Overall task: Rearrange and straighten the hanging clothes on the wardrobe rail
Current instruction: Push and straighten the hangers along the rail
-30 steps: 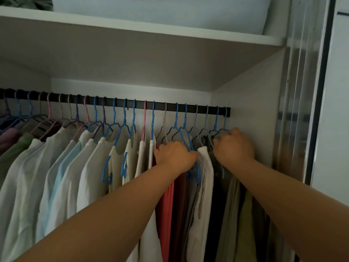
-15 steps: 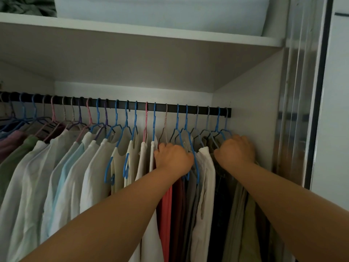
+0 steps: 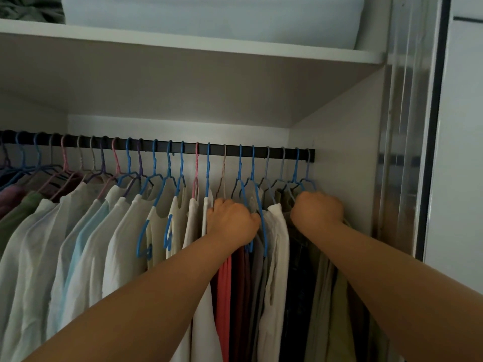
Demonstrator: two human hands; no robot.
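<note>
Head view, sole camera: wardrobe rail (image 3: 277,150), black, ran level beneath a white shelf (image 3: 183,47) and ended at the right side wall (image 3: 347,142). Hanging clothes (image 3: 86,244) filled the rail from the left edge of frame to that wall, carried on thin hangers (image 3: 208,165), mostly blue with a few pink and grey. Pale shirts occupied the left and middle; a coral garment (image 3: 224,288), dark red and grey pieces, a white shirt (image 3: 278,244) and dark and olive items hung toward the right end. Left hand (image 3: 232,222) was raised among the garments just left of the white shirt, fingers curled into the tops of the clothes beside two blue hangers; its grip was closed on fabric or hanger there, though which of the two could not be determined. Right hand (image 3: 317,209) was at the far right end of the rail, near the side wall, fist curled at the shoulders of the last hangers, grip closed on the dark garments there. Folded bedding (image 3: 209,17) lay on the shelf above. Sliding door (image 3: 428,152) stood at the right.
</note>
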